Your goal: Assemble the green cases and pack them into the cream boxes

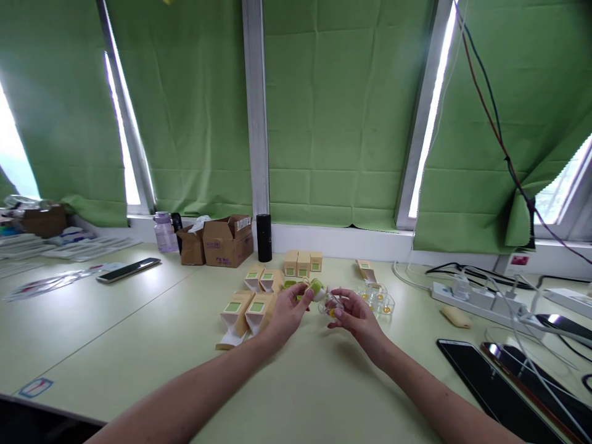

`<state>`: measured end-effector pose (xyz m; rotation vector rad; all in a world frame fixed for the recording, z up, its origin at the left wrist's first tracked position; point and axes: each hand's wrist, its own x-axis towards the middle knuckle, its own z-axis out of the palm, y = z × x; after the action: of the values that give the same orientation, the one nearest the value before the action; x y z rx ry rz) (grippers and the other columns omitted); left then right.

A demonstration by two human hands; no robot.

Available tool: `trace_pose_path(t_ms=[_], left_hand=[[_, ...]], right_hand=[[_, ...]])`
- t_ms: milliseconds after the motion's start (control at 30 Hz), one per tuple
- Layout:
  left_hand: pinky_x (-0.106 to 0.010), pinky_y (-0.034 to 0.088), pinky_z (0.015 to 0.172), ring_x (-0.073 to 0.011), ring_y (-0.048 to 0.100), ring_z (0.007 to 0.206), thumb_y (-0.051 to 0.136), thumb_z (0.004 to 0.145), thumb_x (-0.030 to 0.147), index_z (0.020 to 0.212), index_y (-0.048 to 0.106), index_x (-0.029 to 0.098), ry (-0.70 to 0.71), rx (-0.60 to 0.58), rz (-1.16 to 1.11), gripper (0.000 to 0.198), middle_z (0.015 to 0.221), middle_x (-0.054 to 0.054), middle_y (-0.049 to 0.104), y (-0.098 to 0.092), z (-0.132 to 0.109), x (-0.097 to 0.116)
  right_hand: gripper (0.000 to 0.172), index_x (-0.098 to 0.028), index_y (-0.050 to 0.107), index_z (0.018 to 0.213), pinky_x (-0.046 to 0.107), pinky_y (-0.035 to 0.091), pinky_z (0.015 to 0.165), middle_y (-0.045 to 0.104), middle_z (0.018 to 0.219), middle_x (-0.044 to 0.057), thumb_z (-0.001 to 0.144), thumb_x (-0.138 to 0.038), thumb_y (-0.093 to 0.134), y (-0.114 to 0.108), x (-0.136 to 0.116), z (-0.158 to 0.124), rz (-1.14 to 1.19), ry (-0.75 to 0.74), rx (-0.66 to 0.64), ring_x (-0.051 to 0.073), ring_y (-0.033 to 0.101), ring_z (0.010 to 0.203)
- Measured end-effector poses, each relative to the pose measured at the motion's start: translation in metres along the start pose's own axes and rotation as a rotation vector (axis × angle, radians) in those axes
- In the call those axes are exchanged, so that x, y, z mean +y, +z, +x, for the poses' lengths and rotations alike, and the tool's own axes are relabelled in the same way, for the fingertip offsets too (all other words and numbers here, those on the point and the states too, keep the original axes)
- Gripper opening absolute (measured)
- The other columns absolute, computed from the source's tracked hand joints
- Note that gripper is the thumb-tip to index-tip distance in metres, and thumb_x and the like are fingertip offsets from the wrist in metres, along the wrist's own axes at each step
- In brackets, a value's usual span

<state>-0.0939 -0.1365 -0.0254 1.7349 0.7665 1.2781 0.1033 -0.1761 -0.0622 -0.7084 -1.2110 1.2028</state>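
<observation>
My left hand [292, 309] is closed around a small green-and-white cap [317, 288], pinched between thumb and fingers. Close to it, my right hand [359, 319] grips a small clear jar [331, 304] with a yellow spot at its base. The cap and the jar's mouth are very near each other; whether they touch, I cannot tell. Just behind my right hand stand several similar clear jars [383, 301] with yellow spots. Partly hidden behind my left hand are more green pieces [289, 283]. To its left lie open tan boxes [237, 306] with green labels.
Closed small boxes [303, 263] stand farther back, and another open box [366, 271] lies behind the jars. A black cylinder [264, 238] and cardboard cartons [228, 242] line the wall. On the right are a power strip [485, 306], cables and dark tablets [490, 376].
</observation>
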Motion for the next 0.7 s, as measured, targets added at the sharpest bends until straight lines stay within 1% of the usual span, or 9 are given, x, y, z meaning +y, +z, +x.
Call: trace_pose_path(t_ms=[133, 267, 467, 700], left_hand=[[-0.027, 0.049, 0.067, -0.0169, 0.060, 0.073, 0.066, 0.087, 0.067, 0.093, 0.071, 0.017, 0.004, -0.016, 0.001, 0.051, 0.086, -0.005, 0.070, 0.001, -0.001, 0.000], [-0.027, 0.049, 0.068, -0.0170, 0.061, 0.073, 0.065, 0.088, 0.067, 0.093, 0.071, 0.017, 0.007, -0.029, 0.034, 0.050, 0.087, -0.005, 0.070, 0.001, -0.002, 0.002], [-0.027, 0.051, 0.068, -0.0188, 0.064, 0.077, 0.064, 0.088, 0.068, 0.092, 0.071, 0.017, 0.006, -0.034, 0.081, 0.051, 0.091, -0.007, 0.072, 0.001, -0.003, 0.003], [-0.029, 0.053, 0.071, -0.0212, 0.067, 0.082, 0.063, 0.088, 0.068, 0.100, 0.072, 0.018, -0.012, -0.055, 0.113, 0.052, 0.096, -0.007, 0.074, 0.001, -0.002, -0.004]], right_hand=[[0.057, -0.027, 0.065, 0.117, 0.043, 0.064, 0.077, 0.073, 0.102, 0.006, 0.072, -0.049, 0.091, 0.001, 0.005, 0.002, -0.026, -0.003, 0.012, 0.025, 0.069, 0.095], [0.060, -0.027, 0.064, 0.117, 0.046, 0.065, 0.080, 0.074, 0.103, 0.005, 0.070, -0.049, 0.093, 0.002, 0.008, 0.005, -0.038, -0.005, 0.018, 0.023, 0.071, 0.092], [0.061, -0.026, 0.062, 0.116, 0.047, 0.065, 0.082, 0.075, 0.105, 0.006, 0.069, -0.050, 0.093, 0.004, 0.003, 0.003, -0.040, 0.001, 0.010, 0.025, 0.072, 0.096], [0.061, -0.025, 0.062, 0.115, 0.045, 0.065, 0.080, 0.075, 0.101, 0.005, 0.068, -0.048, 0.094, 0.006, -0.003, 0.002, -0.027, -0.007, 0.005, 0.023, 0.072, 0.093]])
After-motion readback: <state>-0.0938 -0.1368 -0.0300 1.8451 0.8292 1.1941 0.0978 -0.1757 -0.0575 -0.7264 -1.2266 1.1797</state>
